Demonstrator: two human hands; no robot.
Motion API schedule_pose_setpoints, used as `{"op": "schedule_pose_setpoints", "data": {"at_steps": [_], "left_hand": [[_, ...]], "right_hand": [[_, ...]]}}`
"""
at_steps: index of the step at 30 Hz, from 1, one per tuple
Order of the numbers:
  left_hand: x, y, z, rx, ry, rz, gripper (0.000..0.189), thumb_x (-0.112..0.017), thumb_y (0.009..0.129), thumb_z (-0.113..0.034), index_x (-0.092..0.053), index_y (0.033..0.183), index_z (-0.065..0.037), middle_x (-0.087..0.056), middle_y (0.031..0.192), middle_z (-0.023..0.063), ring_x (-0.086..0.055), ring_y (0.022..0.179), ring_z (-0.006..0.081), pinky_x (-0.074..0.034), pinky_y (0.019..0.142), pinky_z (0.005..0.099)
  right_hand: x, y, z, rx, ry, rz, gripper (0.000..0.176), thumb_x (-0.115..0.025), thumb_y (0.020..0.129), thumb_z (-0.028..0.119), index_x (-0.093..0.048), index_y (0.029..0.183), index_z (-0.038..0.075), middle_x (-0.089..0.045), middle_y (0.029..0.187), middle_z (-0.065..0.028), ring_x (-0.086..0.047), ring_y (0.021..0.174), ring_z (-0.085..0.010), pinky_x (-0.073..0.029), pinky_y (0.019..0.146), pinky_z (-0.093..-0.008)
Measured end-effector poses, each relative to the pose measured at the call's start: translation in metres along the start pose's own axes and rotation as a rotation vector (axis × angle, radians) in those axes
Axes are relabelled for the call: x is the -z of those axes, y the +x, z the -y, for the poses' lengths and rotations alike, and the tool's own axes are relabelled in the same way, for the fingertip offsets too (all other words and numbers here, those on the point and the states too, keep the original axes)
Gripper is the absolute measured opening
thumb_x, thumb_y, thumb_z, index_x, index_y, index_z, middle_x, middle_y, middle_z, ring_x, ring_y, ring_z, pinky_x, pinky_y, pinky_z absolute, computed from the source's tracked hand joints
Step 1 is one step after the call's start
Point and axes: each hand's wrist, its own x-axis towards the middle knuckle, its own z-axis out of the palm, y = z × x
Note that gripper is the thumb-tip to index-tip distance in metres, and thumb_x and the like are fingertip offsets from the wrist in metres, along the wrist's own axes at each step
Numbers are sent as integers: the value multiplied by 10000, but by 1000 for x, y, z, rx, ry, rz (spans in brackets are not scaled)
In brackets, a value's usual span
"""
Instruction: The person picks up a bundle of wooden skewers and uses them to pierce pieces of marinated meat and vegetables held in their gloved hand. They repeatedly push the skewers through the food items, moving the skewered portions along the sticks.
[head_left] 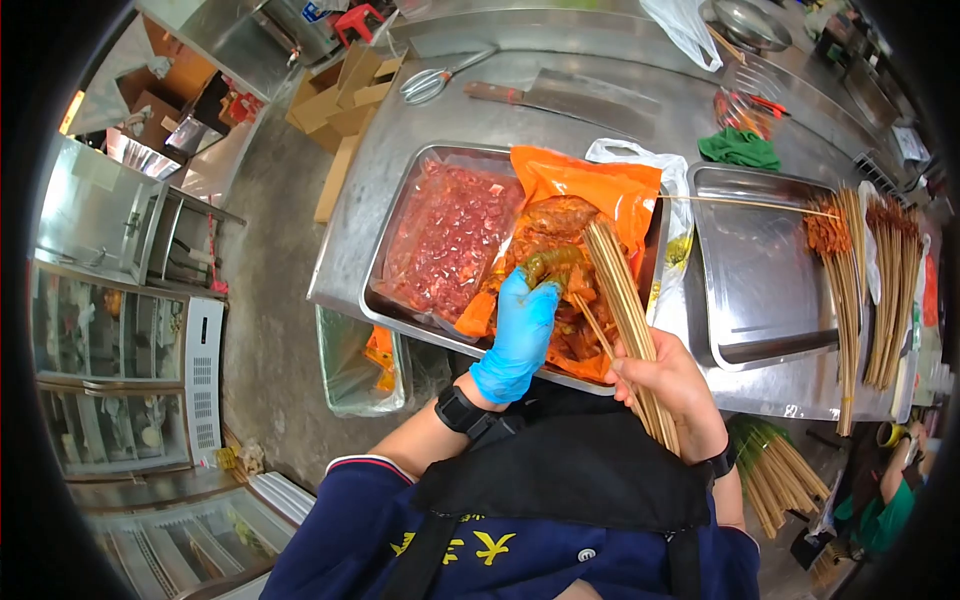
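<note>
My left hand point(522, 335), in a blue glove, pinches a piece of marinated meat point(555, 265) over an orange bag point(580, 175). More sauce-coated meat point(575, 335) fills that bag. My bare right hand point(675, 380) grips a thick bundle of bamboo skewers point(625, 300). A single skewer point(592, 322) sticks out from its fingers, its tip close to the meat. The orange bag lies in a metal tray point(405, 318), beside a clear bag of diced red meat point(455, 235).
A second metal tray point(765, 300) stands at right, meat-loaded skewers point(835, 240) along its far side. Behind are a cleaver point(570, 100), scissors point(430, 85) and a green cloth point(740, 148). Below the table stand a lined bin point(350, 375) and bundled skewers point(775, 475). Another person's arm point(895, 470) shows lower right.
</note>
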Motion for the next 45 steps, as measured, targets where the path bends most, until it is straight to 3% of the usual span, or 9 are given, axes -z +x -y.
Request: {"op": "schedule_pose_setpoints", "data": {"at_steps": [10,13,16,18,21,28,42,44,45], "left_hand": [[5,6,4,-60,-99,-67,346,-417,780,40,-488,1118,37,-554,1016,50,-526,872,105,-434,754,231],[6,6,3,-165,161,-49,310,-408,783,40,-528,1068,41,-573,943,34,-518,790,86,-424,682,208],[5,5,4,-97,219,-67,303,-415,798,27,-519,1083,46,-574,1018,69,-536,879,109,-438,764,241],[-6,2,1,-193,167,-80,306,-395,765,47,-561,1022,40,-578,860,17,-481,701,51,-397,612,185],[-8,-3,1,-142,181,-64,312,-390,761,50,-562,1021,38,-578,849,12,-478,696,47,-395,606,185],[-18,-23,8,22,247,158,298,-398,788,18,-542,1048,30,-592,944,52,-530,851,90,-425,739,213],[-11,-1,14,-66,86,9,300,-419,797,15,-447,1095,26,-528,997,58,-502,862,107,-427,752,243],[-6,-1,16,-99,86,4,312,-426,796,3,-422,1108,19,-511,1018,60,-492,871,109,-425,752,247],[-2,0,21,-56,90,6,369,-426,789,2,-394,1157,3,-505,1055,64,-493,914,116,-420,795,258]], "right_hand": [[3,-1,-2,-6,36,9,169,-573,745,39,-489,887,7,-588,708,-114,-571,530,-134,-475,477,-236],[2,-1,0,-25,37,-5,170,-574,746,40,-488,889,8,-588,702,-112,-571,527,-132,-475,475,-234],[2,-1,-1,-24,59,3,176,-574,748,42,-487,897,8,-587,698,-112,-570,522,-130,-475,473,-234],[1,-1,-1,-27,46,-4,172,-573,748,41,-488,895,9,-587,697,-111,-569,520,-130,-474,472,-233],[2,1,-3,-17,38,4,164,-571,748,36,-489,887,12,-586,696,-111,-568,516,-129,-472,467,-234],[4,-3,3,8,57,-72,132,-561,754,19,-490,865,21,-588,702,-95,-564,512,-124,-457,451,-229],[1,-5,1,24,-25,-105,133,-557,754,40,-504,871,5,-575,708,-80,-581,585,-121,-463,496,-223],[5,-8,3,301,-603,-251,135,-570,745,41,-517,863,3,-566,700,-66,-576,598,-106,-460,516,-217],[5,-12,7,316,-596,-264,132,-584,741,51,-532,855,7,-573,715,-60,-566,605,-97,-461,534,-212]]}}
